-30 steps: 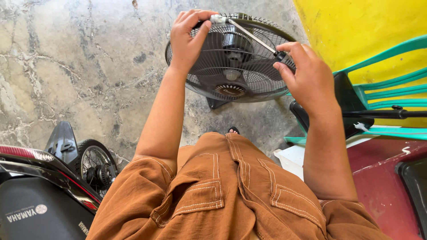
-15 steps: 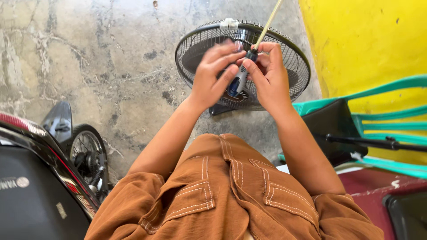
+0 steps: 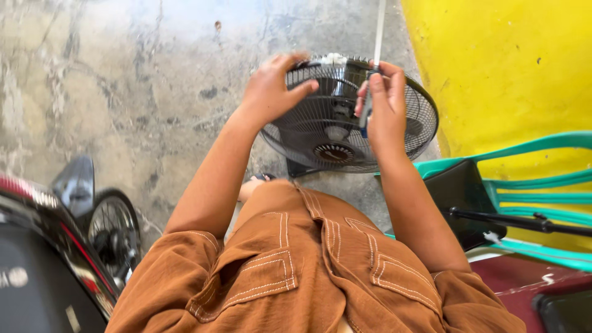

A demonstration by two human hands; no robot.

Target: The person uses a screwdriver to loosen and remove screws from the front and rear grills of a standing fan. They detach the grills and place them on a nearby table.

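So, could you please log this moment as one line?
left hand: on round black wire fan grille | right hand: holds thin pale stick

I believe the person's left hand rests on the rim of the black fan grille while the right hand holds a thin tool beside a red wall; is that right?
Not quite: the wall is yellow, not red, as the head view shows. The rest stands: the left hand rests on the black fan grille, and the right hand holds a thin tool.

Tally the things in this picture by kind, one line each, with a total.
Hands: 2, left hand, right hand
Fan: 1
Screwdriver: 1
Green chair: 1
Motorbike: 1
Total: 6
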